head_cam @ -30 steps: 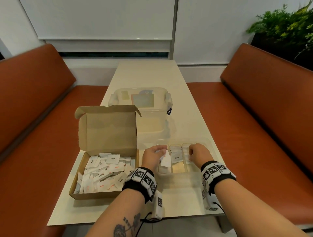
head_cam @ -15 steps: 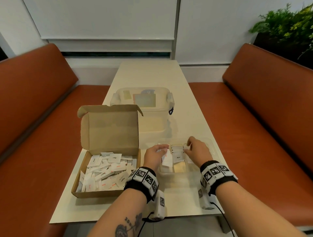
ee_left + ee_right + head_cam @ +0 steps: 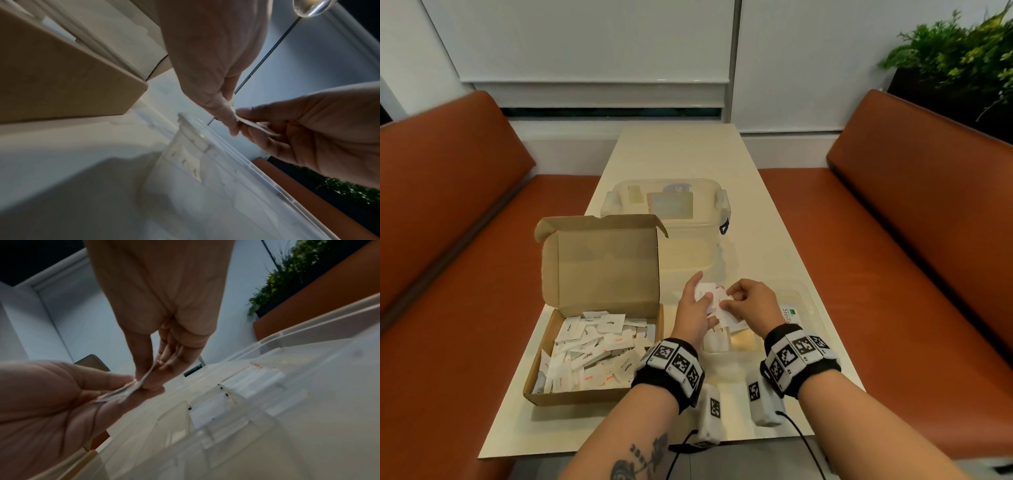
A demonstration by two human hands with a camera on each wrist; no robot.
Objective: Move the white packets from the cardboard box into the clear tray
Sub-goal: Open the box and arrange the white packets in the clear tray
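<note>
The open cardboard box (image 3: 599, 270) stands on the left of the table, full of white packets (image 3: 592, 349). To its right lies the clear tray (image 3: 810, 308) with compartments; a few packets lie in it. Above the tray my left hand (image 3: 703, 291) and right hand (image 3: 731, 299) meet on a small stack of white packets (image 3: 710, 294). In the left wrist view the left fingers (image 3: 228, 118) pinch one end of the stack (image 3: 255, 125). In the right wrist view my right thumb and fingers (image 3: 148, 379) pinch the other end (image 3: 123, 391) over the tray (image 3: 267, 386).
A clear lidded container (image 3: 667, 212) stands behind the box and tray. A green-labelled sachet (image 3: 789, 313) lies in the tray's right compartment. Orange benches (image 3: 928, 240) flank the table, and a plant (image 3: 955, 51) stands at the back right.
My right hand left the tray's compartment and joined the left hand. Both hands rose a little above the tray with the stack of packets between them.
</note>
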